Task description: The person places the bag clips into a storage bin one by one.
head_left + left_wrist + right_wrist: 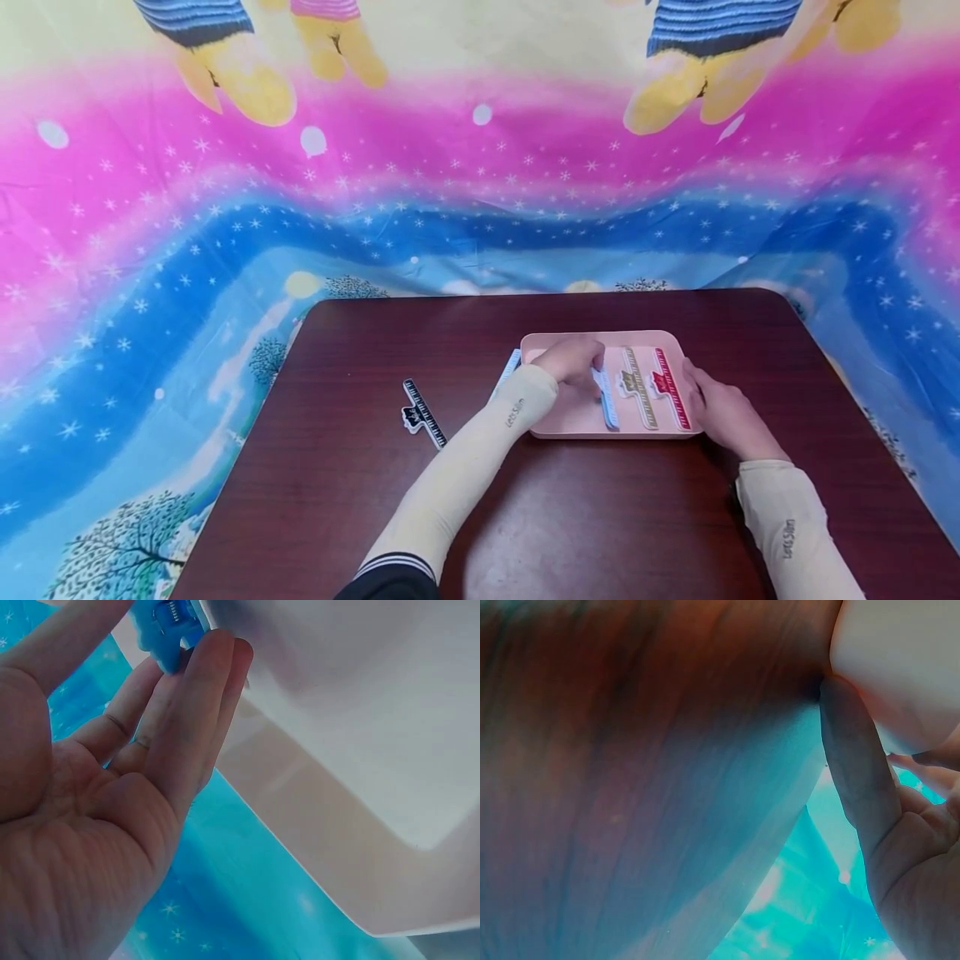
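Observation:
My left hand point(573, 360) is over the pink tray point(566, 432) and pinches a light blue clip point(608, 400) with a piano-key strip. In the left wrist view, the clip's blue body and metal spring point(174, 613) show between thumb and fingertips. A gold clip point(639, 387) and a red clip point(670, 387) lie side by side in the tray, to the right of the blue one. My right hand point(731, 417) touches the tray's right side with extended fingers; in the right wrist view a straight digit point(855, 750) presses against the tray's outer wall point(900, 667).
A black piano-key clip point(423, 414) lies on the dark wooden table point(360, 350), its lower end close to the left sleeve. Another pale blue strip point(510, 367) lies just left of the tray, partly covered by the left forearm. A patterned cloth point(480, 183) hangs behind the table.

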{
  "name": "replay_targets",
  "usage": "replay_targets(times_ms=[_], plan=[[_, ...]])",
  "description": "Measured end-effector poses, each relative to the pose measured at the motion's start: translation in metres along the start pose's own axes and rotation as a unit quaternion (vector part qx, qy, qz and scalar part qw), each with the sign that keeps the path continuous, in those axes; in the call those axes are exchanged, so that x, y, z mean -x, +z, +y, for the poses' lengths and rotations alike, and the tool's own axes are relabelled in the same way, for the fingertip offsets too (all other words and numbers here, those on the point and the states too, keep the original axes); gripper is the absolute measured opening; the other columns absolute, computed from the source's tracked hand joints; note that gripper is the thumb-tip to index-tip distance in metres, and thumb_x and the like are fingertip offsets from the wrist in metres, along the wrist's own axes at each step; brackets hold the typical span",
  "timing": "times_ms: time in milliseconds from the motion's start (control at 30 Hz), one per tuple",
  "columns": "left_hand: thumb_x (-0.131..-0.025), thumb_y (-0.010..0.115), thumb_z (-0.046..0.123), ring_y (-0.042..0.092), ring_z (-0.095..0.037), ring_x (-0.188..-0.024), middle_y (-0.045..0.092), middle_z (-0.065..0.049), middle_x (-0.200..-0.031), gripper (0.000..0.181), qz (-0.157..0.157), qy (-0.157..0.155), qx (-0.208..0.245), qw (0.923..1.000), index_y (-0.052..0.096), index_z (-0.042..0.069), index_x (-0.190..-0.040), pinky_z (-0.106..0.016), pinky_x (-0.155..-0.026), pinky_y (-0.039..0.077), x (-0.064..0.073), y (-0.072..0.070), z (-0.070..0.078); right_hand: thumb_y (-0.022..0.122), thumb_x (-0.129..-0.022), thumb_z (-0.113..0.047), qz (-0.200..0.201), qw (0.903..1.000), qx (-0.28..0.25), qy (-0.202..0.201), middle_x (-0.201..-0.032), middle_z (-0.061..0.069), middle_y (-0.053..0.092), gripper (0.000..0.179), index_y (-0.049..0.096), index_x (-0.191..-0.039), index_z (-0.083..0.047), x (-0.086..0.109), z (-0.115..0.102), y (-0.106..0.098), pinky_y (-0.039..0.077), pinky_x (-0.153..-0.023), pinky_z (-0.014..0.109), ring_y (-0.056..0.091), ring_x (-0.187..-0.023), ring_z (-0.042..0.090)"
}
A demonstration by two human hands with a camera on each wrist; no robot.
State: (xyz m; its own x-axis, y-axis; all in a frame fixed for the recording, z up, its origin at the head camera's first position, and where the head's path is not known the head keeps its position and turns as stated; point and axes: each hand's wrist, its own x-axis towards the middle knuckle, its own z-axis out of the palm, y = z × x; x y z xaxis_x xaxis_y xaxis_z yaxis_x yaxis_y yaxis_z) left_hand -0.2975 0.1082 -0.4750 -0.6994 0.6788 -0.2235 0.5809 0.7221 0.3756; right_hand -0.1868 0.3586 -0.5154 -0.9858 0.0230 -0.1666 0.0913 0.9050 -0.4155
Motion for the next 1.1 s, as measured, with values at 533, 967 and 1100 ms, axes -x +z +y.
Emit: replay_targets(times_ms=[533,967,1100], plan=[[-0.079,0.092,0.029,0.055,-0.011,-0.087,0.064,0.005,-0.094,0.04,-0.001,-0.011,-0.031,0.9995,0.069,0.012,-0.105,-0.019,-0.072,0.045,-0.012,-0.002,0.006,0.048,-0.107,-0.015,0.021,0.9995,0.006,-0.025,-0.149,0.043,0.04,0.061,0.024,-0.161,0.002,0.003,0.0,0.0,0.039,-0.106,0.072,0.048,-0.129,0.06],[-0.076,0.095,0.027,0.056,-0.011,-0.087,0.063,0.004,-0.098,0.045,-0.005,-0.011,-0.037,0.9993,0.07,0.01,-0.109,-0.018,-0.074,0.045,-0.015,0.003,0.006,0.047,-0.108,-0.018,0.01,0.9999,-0.002,-0.013,-0.151,0.042,0.038,0.062,0.022,-0.162,0.0,0.001,0.001,0.0,0.037,-0.108,0.072,0.045,-0.132,0.06],[-0.075,0.095,0.027,0.056,-0.011,-0.089,0.063,0.003,-0.101,0.046,-0.001,-0.007,-0.026,0.9996,0.07,0.01,-0.109,-0.018,-0.076,0.045,-0.016,0.006,0.002,0.047,-0.108,-0.018,0.008,0.9999,0.0,-0.012,-0.151,0.042,0.038,0.062,0.022,-0.162,0.001,0.0,0.001,0.0,0.038,-0.108,0.072,0.045,-0.132,0.06]])
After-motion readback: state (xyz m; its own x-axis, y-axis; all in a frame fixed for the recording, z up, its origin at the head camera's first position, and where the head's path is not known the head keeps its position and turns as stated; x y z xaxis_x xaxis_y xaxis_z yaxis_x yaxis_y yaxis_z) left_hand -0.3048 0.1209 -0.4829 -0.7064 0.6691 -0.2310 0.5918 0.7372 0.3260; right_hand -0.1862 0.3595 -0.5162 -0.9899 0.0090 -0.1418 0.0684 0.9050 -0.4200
